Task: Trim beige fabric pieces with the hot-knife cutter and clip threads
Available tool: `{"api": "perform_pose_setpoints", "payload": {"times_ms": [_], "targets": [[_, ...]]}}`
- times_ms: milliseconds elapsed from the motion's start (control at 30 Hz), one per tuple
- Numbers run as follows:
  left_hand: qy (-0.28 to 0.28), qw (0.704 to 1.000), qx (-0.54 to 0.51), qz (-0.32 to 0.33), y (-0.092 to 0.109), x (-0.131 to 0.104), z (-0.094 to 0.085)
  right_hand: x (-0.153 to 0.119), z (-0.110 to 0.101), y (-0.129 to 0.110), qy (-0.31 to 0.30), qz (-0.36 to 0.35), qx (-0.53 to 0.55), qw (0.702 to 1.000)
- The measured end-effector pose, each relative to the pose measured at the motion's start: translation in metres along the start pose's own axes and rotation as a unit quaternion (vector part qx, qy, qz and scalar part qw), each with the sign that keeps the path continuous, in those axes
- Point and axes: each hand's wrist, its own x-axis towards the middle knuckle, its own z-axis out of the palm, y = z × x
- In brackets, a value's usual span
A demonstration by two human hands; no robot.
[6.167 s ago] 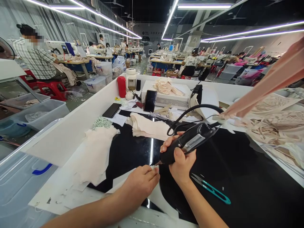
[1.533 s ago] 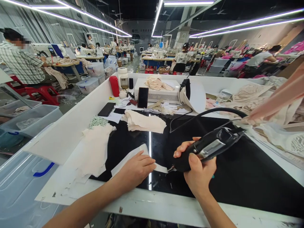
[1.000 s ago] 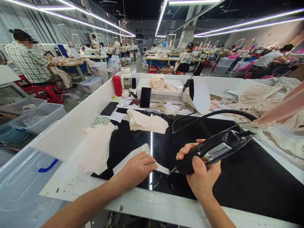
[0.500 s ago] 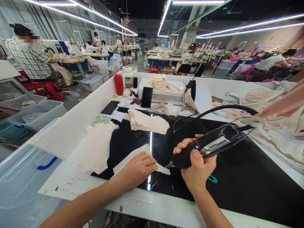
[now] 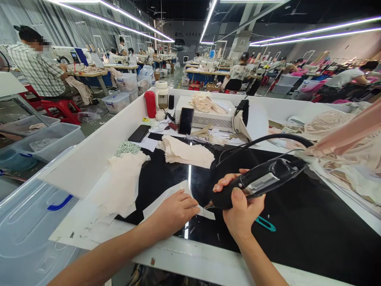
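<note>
My left hand [image 5: 178,208] lies flat on a white piece [image 5: 162,198] on the black tabletop [image 5: 312,222], fingers resting on it. My right hand [image 5: 242,210] is wrapped round a black handheld tool [image 5: 250,184] with a metal strip on its side and a cable at its far end. The tool's narrow tip points left at the white piece, just right of my left fingertips. Behind my left hand is a stack of cream fabric pieces [image 5: 187,153]. More cream fabric [image 5: 119,186] is piled to the left.
A teal clip-like object [image 5: 266,224] lies by my right wrist. Behind are two phones [image 5: 186,121], a white box [image 5: 205,113], a red bottle [image 5: 150,104] and a jar [image 5: 161,96]. Pale fabric [image 5: 330,125] is heaped at right. Other people sit at sewing tables beyond.
The tool and my right hand have shifted slightly left, closer to my left hand. More of the teal object shows. My left hand stays on the white piece.
</note>
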Motion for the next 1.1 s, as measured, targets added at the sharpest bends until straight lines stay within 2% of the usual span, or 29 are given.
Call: {"api": "perform_pose_setpoints", "payload": {"times_ms": [233,400,567,800,1100], "targets": [[0.009,1.0,-0.004,0.007,-0.001,0.0,-0.001,0.001,-0.001,-0.003,0.001,0.004,-0.013,1.0],[0.013,1.0,-0.004,0.013,-0.002,0.0,0.001,0.002,-0.007,-0.009,0.023,-0.008,-0.013,1.0],[0.017,1.0,-0.005,0.013,-0.003,0.0,0.001,-0.001,-0.013,-0.008,0.016,-0.009,-0.013,1.0],[0.015,1.0,-0.004,0.013,-0.002,0.002,-0.002,0.001,-0.006,-0.012,0.03,0.0,0.001,1.0],[0.011,1.0,0.0,0.011,-0.002,0.001,-0.002,-0.013,-0.002,-0.008,-0.013,0.018,0.015,1.0]]}}
